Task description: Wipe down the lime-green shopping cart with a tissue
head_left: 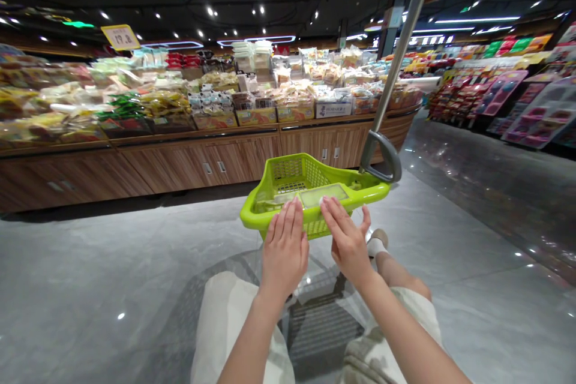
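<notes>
Bare forearms (252, 339) reach over pale shorts (225, 318). The left hand (285, 255) is flattened and empty, its fingers straight and together, tips at the near rim of a green basket (250, 214). The right hand (351, 246) is loosely spread, fingertips at the rim's pale panel (324, 194). The lattice-sided basket stands between the person and a wooden cabinet (180, 168). A yellow-edged price sign (120, 37) seems to read 19.8; a white box's (333, 108) lettering is blurred.

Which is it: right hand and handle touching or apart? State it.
Apart. The head view shows the basket's green rim between the right hand and the handle, with a plain gap.
</notes>
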Available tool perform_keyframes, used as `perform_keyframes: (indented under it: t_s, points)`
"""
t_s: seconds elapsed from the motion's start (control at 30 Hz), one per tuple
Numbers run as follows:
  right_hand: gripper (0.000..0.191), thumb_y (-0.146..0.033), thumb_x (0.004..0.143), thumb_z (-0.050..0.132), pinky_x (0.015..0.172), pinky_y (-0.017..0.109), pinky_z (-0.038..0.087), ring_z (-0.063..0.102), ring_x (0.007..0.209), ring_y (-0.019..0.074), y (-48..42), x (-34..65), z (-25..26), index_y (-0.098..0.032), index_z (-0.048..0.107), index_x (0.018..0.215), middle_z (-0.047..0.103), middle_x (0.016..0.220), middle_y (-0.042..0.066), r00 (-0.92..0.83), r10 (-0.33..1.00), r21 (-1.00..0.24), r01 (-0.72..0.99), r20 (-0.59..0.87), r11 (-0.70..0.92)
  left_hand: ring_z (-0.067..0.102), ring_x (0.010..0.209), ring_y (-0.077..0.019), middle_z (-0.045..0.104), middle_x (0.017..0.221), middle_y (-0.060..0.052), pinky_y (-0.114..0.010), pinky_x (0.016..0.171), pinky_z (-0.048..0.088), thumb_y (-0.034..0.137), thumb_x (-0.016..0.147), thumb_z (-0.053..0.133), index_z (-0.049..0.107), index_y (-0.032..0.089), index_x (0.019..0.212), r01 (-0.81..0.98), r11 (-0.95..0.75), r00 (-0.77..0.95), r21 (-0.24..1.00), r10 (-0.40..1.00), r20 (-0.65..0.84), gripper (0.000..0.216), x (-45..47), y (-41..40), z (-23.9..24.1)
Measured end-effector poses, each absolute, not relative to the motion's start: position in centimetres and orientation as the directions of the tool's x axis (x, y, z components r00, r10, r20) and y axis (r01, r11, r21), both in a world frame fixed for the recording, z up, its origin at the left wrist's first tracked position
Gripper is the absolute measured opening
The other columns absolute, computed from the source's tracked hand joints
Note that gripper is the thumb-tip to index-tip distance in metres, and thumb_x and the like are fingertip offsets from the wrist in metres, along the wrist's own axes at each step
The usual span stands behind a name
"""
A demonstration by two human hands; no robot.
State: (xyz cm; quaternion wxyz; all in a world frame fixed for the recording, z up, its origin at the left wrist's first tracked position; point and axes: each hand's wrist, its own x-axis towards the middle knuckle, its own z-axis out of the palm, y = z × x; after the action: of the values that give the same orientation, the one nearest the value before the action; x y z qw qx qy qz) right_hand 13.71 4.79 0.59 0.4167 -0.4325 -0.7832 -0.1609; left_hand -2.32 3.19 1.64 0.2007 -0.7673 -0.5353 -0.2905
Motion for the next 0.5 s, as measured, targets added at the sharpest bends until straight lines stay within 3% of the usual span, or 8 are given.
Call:
perform_keyframes:
  t_s: [0.13, 0.33, 0.43, 0.5]
  points:
    - [0.083, 0.001, 0.076, 0.035, 0.116, 0.054, 0.002, 0.043, 0.137, 0.0208, 5.8, 17.9, -0.2, -0.03, 0.024, 0.153, 0.049, 0.147, 0.008, -0.074, 0.57, -0.227, 0.869, 0.819, 0.439, 0.031, 0.144, -0.0229, 0.039, 0.153, -0.013, -0.042, 0.118, 0.023, 0.017, 0.094, 0.039, 0.017, 0.011, 0.154, 0.933, -0.358, 0.249, 0.03, 0.704, 0.665, 0.064, -3.9, 2.9, 1.6]
    - [0.082, 0.001, 0.076, 0.034, 0.116, 0.053, 0.006, 0.045, 0.136, 0.0213, 5.6, 17.7, -0.5, -0.031, 0.027, 0.152, 0.051, 0.145, 0.007, 0.027, 0.558, -0.282, 0.882, 0.83, 0.377, 0.027, 0.146, -0.0253, 0.036, 0.155, -0.013, -0.049, 0.117, 0.024, 0.014, 0.093, 0.037, 0.018, 0.016, 0.154, 0.937, -0.309, 0.103, 0.162, 0.69, 0.717, 0.064, -3.3, 1.8, 2.7]
    - [0.081, 0.001, 0.078, 0.033, 0.116, 0.054, 0.006, 0.046, 0.135, 0.0224, 4.5, 15.0, 0.2, -0.029, 0.025, 0.153, 0.051, 0.145, 0.01, 0.076, 0.572, -0.319, 0.886, 0.817, 0.337, 0.01, 0.15, -0.0272, 0.023, 0.161, -0.011, -0.053, 0.119, 0.02, 0.01, 0.09, 0.038, 0.012, 0.015, 0.155, 0.942, -0.322, 0.176, 0.091, 0.708, 0.684, 0.07, -1.5, 1.5, 3.2]
    - [0.081, 0.0, 0.079, 0.033, 0.116, 0.052, 0.008, 0.045, 0.136, 0.0217, 3.8, 13.9, 0.6, -0.027, 0.021, 0.154, 0.048, 0.147, 0.011, 0.03, 0.591, -0.309, 0.873, 0.806, 0.378, 0.01, 0.15, -0.0228, 0.022, 0.161, -0.008, -0.046, 0.121, 0.018, 0.008, 0.087, 0.037, 0.009, 0.014, 0.155, 0.907, -0.422, 0.325, 0.001, 0.701, 0.634, 0.073, -0.2, 1.6, 3.4]
